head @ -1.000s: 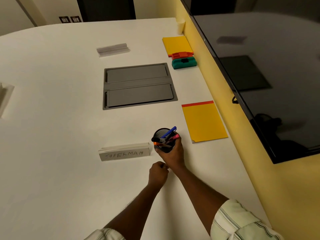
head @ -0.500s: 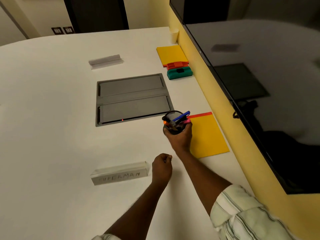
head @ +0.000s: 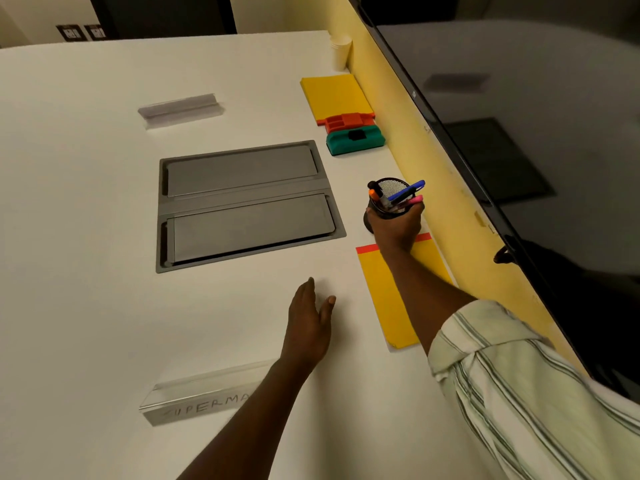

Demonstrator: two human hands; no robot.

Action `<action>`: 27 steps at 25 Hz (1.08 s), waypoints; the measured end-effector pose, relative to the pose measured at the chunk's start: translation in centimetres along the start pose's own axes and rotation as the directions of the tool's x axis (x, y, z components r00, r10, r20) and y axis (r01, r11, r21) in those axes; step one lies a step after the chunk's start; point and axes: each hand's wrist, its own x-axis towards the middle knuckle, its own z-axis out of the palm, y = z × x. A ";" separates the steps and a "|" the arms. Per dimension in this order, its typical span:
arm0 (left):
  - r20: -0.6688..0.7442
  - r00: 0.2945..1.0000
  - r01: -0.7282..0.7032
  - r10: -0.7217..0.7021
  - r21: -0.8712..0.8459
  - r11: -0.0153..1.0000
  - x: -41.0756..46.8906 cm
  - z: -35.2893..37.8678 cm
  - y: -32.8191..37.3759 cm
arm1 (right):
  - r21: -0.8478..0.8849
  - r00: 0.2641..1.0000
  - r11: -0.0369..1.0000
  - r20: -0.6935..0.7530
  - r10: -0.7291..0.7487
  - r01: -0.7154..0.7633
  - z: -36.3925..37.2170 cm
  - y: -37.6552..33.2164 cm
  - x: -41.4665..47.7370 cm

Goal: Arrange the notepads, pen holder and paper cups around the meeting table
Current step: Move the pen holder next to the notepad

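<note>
My right hand [head: 395, 227] grips a black mesh pen holder [head: 389, 200] full of coloured pens, just beyond the near yellow notepad [head: 393, 303], whose red top strip my forearm crosses. Whether the holder rests on the white table [head: 86, 306] I cannot tell. A second yellow notepad [head: 334, 95] lies further back along the wall. A stack of white paper cups [head: 341, 51] stands in the far corner. My left hand [head: 310, 323] lies flat on the table with fingers extended, holding nothing.
A grey recessed cable box [head: 242, 202] sits mid-table, left of the holder. An orange tray [head: 346, 120] and a green block [head: 355, 140] lie between the notepads. A name plate reading SUPERMAN [head: 204, 396] stands near me, another plate [head: 180, 107] far back. A dark screen [head: 536, 133] lines the yellow wall.
My right hand has carried the pen holder away from the name plate, forward and right to beyond the near notepad. My left hand has opened from a fist and lies flat.
</note>
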 end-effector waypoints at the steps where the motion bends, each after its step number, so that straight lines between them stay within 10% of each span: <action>1: 0.014 1.000 0.001 -0.001 0.011 1.000 0.3 0.1 -0.1 | -0.008 1.000 1.000 0.006 0.002 -0.002 0.1 0.3 0.4; 20: -0.050 0.997 0.059 -0.061 -0.026 0.998 1.1 0.1 -0.8 | -0.066 0.993 0.992 0.034 0.114 -0.112 0.5 1.1 2.8; 27: -0.078 0.997 0.005 -0.005 -0.010 1.000 -1.2 -0.9 -0.1 | -0.339 1.000 0.941 -0.023 0.003 -0.011 -2.2 0.9 -5.1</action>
